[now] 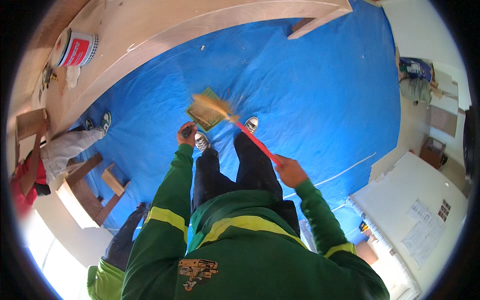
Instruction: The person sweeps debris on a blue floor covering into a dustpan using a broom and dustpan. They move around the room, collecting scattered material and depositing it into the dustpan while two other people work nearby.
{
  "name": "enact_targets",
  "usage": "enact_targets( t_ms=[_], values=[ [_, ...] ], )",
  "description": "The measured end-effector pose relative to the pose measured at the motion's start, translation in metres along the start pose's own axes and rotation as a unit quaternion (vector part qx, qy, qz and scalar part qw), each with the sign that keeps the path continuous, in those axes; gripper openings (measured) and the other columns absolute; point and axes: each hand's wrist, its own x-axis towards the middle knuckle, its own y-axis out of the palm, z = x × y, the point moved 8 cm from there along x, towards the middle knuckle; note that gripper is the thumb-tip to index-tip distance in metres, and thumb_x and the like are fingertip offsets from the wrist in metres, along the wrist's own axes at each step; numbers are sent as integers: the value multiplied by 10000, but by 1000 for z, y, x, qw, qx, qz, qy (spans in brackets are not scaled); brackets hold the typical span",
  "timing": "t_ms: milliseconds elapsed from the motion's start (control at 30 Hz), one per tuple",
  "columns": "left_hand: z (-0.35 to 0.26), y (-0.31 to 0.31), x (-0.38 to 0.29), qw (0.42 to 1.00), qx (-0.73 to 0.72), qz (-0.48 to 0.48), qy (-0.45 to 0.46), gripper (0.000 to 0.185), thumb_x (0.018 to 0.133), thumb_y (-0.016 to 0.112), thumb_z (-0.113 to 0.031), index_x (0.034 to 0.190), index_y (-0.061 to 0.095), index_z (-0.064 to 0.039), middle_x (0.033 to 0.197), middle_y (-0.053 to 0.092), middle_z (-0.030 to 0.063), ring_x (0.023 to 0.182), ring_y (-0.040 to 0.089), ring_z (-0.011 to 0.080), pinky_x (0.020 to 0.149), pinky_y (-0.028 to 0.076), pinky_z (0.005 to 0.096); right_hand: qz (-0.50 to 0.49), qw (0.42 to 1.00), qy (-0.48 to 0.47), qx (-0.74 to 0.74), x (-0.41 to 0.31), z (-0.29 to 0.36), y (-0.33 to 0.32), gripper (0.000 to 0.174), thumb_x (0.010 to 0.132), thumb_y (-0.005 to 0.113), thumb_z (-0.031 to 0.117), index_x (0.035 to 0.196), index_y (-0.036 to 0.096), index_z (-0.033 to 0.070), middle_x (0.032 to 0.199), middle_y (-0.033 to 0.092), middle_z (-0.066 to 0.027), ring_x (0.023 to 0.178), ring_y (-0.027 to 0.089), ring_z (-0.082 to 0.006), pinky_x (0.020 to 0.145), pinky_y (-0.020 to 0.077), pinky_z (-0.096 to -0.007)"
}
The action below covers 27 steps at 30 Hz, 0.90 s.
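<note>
My left hand (188,138) is closed around the dark grip of a long upright handle, seen end-on. Just beyond it, a green dustpan (213,125) rests on the blue sheet, with pale dust and scraps inside. My right hand (291,171) grips the red stick of a hand broom (258,141). The broom's yellow bristles (210,103) are blurred and lie over the dustpan, hiding part of it. Whether the dark grip joins the dustpan is hidden by my hand. My shoes (251,124) stand close to the pan.
Blue sheeting (318,93) covers the floor. A curved wooden counter (187,17) bears a paint tin (77,48). At left are a person in pale trousers (71,150) and wooden frames (86,191); another wears lime green (107,279). A white table (397,195) holds papers.
</note>
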Motion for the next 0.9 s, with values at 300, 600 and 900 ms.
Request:
enact_targets(
  t_ms=[300,600,900],
  values=[
    [-11,-2,-25,998,39,-30,29,236,822,805,-51,1037,706,-41,1104,701,79,1039,633,163,959,487,347,-221,945,-121,-211,63,27,-170,376,914,536,128,1270,594,20,1106,655,-283,977,640,-472,855,533,-522],
    [-20,6,-22,996,66,-31,54,241,820,800,-43,1042,707,-47,1072,705,40,981,639,144,932,499,319,-84,957,4,-278,314,-26,-53,304,893,539,190,1085,669,-6,1022,702,-251,973,684,-420,842,557,-502],
    [-37,-2,-16,994,70,-13,78,195,825,774,-14,1000,691,-30,1078,701,51,977,644,140,925,507,313,23,989,-30,-141,108,-10,78,283,878,536,163,1096,653,24,1042,672,-292,990,650,-468,896,518,-550]
  ],
)
